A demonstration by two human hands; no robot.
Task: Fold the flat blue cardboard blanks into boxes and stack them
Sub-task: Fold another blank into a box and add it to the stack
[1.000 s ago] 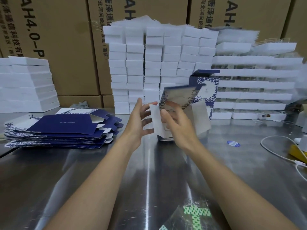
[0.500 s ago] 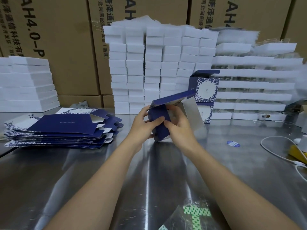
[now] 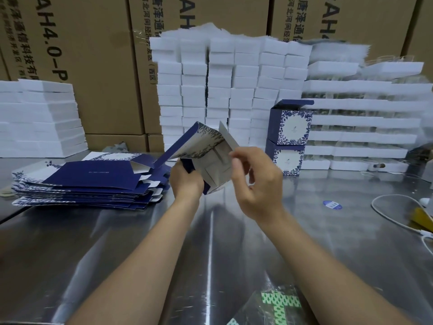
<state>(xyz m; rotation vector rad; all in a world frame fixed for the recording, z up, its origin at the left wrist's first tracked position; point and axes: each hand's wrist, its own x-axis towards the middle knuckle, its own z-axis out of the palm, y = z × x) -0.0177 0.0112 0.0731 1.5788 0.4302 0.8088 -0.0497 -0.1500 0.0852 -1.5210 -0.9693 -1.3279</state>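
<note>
A half-folded blue box (image 3: 212,160) is held above the steel table (image 3: 117,242), its grey inside and open flaps facing me. My left hand (image 3: 186,181) grips its lower left corner. My right hand (image 3: 255,181) is at its right side, thumb and fingers pinched near the edge of a grey flap. A pile of flat blue blanks (image 3: 89,181) lies to the left. Two finished boxes (image 3: 290,134) stand stacked one on the other behind and to the right.
White foam blocks (image 3: 229,90) are stacked along the back, with more white trays at left (image 3: 39,118) and right (image 3: 365,127). Brown cartons form the wall behind. A white cable (image 3: 389,214), a blue sticker (image 3: 332,204) and a clear bag (image 3: 278,303) lie on the table.
The box has been turned so its open grey inside faces me, with the long blue flap swung up to the left. My right hand moved from the box front to its right side.
</note>
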